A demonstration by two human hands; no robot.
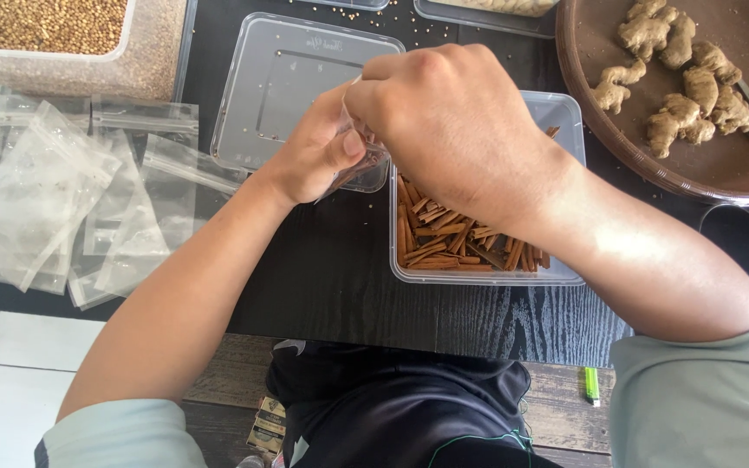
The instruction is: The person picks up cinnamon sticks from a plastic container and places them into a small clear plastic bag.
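1. Head view: the left hand (318, 156) pinches a small clear bag (359, 165) at its mouth; the right hand (457, 130), fingers curled shut, pushes cinnamon sticks (452, 238) into it.
2. The bag hangs over the clear tub (487, 269) of sticks on the dark desk (331, 277).
3. Risk, as I judge it: a loose left-hand pinch could spill sticks onto the desk.
4. Packages: empty zip bags (71, 199) lie left; a clear lid (292, 78) behind; a brown tray (652, 173) of ginger (678, 78) right.
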